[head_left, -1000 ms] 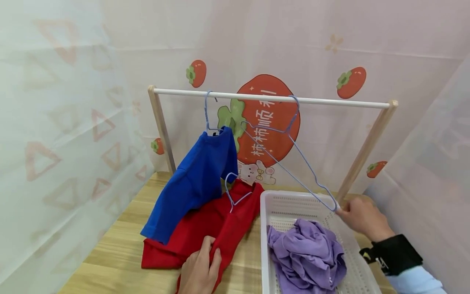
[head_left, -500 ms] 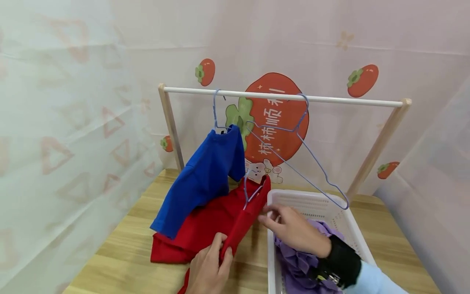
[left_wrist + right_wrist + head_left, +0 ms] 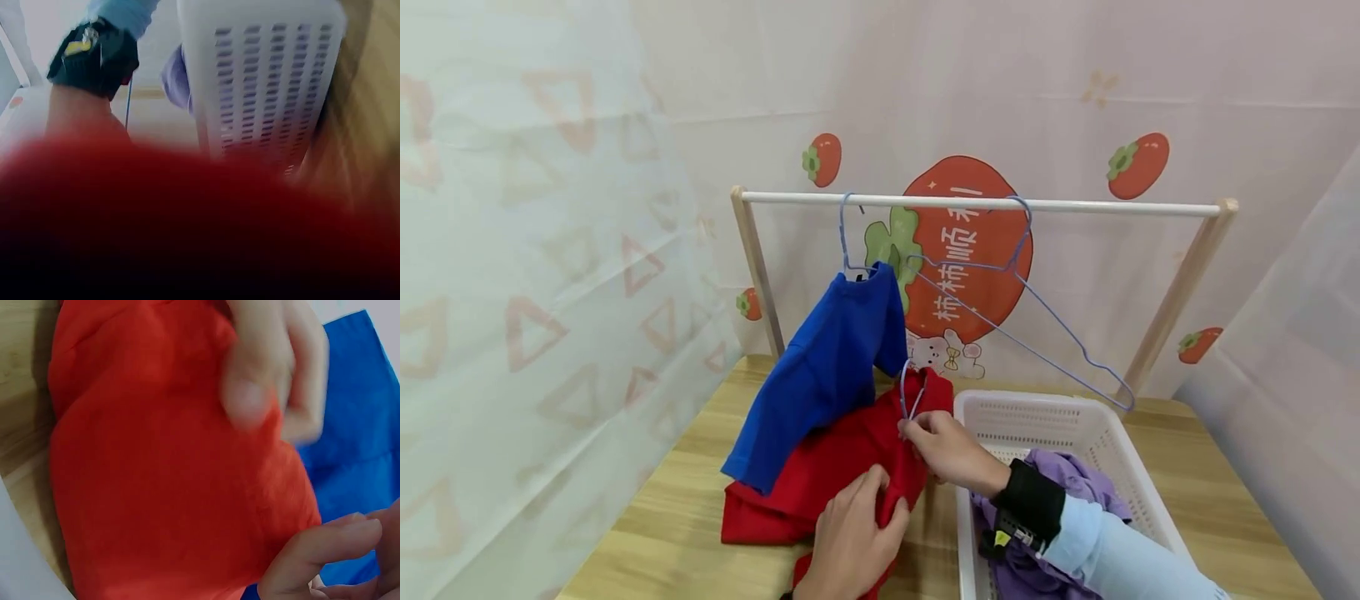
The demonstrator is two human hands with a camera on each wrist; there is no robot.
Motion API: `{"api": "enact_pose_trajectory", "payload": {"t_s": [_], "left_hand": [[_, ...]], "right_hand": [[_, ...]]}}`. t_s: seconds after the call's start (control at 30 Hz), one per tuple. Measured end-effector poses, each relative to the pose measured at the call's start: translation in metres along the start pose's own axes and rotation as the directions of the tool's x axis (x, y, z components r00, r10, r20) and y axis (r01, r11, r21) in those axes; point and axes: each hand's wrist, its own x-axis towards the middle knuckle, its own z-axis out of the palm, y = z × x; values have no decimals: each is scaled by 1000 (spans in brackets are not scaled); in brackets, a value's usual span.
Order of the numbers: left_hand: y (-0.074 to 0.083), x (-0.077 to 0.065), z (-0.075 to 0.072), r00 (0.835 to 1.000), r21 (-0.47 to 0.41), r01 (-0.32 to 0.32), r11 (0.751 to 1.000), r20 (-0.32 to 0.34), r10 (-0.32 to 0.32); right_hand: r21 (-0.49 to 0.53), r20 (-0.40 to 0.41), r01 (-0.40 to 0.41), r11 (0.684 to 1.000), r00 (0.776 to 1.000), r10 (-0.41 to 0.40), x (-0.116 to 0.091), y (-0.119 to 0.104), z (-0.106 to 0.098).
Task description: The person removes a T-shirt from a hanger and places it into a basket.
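Observation:
A red garment [image 3: 842,454] lies bunched on the table, with the hook of a light-blue wire hanger [image 3: 903,392] sticking out of its neck opening. Low on the garment, my left hand [image 3: 853,533] pinches a fold of the cloth between thumb and fingers. My right hand [image 3: 951,450] pinches the hanger at the base of its hook, beside the collar. Most of that hanger is hidden inside the cloth. A blue shirt [image 3: 827,358] hangs from a hanger on the rail, partly over the red garment. Blurred red cloth [image 3: 187,219] fills the lower left wrist view.
A white rail [image 3: 1112,207] on wooden posts spans the back. From it a bare blue hanger [image 3: 1060,321] hangs tilted, one corner over the white basket [image 3: 1018,404]. Purple cloth [image 3: 1075,475] lies in the basket, under my right forearm.
My right hand has left the bare hanger's lower corner and moved left to the hanger in the red garment. The left hand keeps its hold on the red cloth.

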Motion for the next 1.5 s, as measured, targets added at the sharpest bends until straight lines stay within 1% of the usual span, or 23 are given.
{"api": "enact_pose_trajectory", "payload": {"t_s": [0.07,0.13,0.23,0.3,0.37,0.43,0.53,0.6,0.67,0.77,0.8,0.87,0.9,0.97,1.07,1.1,1.13,1.2,1.23,1.3,1.4,1.47,1.5], "left_hand": [[2,13,3,1000,33,-18,999,15,18],[3,24,6,999,61,-50,997,13,49],[5,30,11,995,99,-104,990,10,104],[7,29,14,992,115,-128,985,6,128],[10,27,17,987,137,-154,978,-19,158],[13,24,20,982,166,-174,971,-46,183],[17,21,21,977,199,-181,963,-71,199],[18,18,20,979,211,-180,961,-53,195],[20,14,19,979,224,-191,956,-23,201],[24,4,16,980,221,-199,955,67,189],[25,1,16,979,221,-199,955,92,182],[27,-7,16,976,228,-196,954,137,168],[27,-11,17,974,243,-207,948,141,176],[27,-20,22,964,298,-265,917,112,242],[24,-33,30,941,370,-332,867,62,334],[22,-36,31,934,388,-344,855,45,356],[20,-38,32,931,392,-350,851,40,364],[16,-40,31,931,373,-350,859,38,363],[14,-39,30,929,367,-355,860,32,369],[9,-38,25,921,351,-371,860,16,390],[4,-32,17,910,318,-395,862,7,414],[2,-30,12,909,297,-407,864,37,416],[2,-29,10,908,284,-413,865,63,413]], "right_hand": [[-20,-21,15,1000,1000,-16,3,2,3],[-86,-62,38,996,997,-43,7,4,6],[-196,-120,67,978,989,-92,13,6,11],[-279,-161,69,958,980,-117,16,7,13],[-358,-200,62,932,969,-142,20,7,14],[-439,-231,43,898,960,-158,23,7,14],[-541,-255,10,841,951,-175,29,6,15],[-598,-267,-11,802,946,-186,33,4,16],[-637,-286,-20,771,935,-211,39,3,14],[-672,-317,-36,740,916,-244,47,2,9],[-677,-323,-34,735,911,-256,50,2,7],[-679,-327,-36,734,909,-258,56,2,3],[-680,-327,-41,733,911,-252,59,2,0],[-677,-327,-38,735,910,-254,64,2,-6],[-640,-338,-47,767,914,-226,72,-1,-18],[-627,-336,-41,778,915,-222,74,-1,-22],[-612,-333,-37,790,918,-215,75,-2,-26],[-578,-328,-37,815,925,-191,76,-3,-34],[-561,-324,-31,827,928,-185,76,-3,-37],[-521,-310,-27,853,937,-160,74,-4,-43],[-465,-308,-40,884,944,-119,71,-6,-50],[-449,-303,-38,893,946,-112,69,-7,-54],[-448,-306,-34,893,945,-118,68,-8,-55]]}}
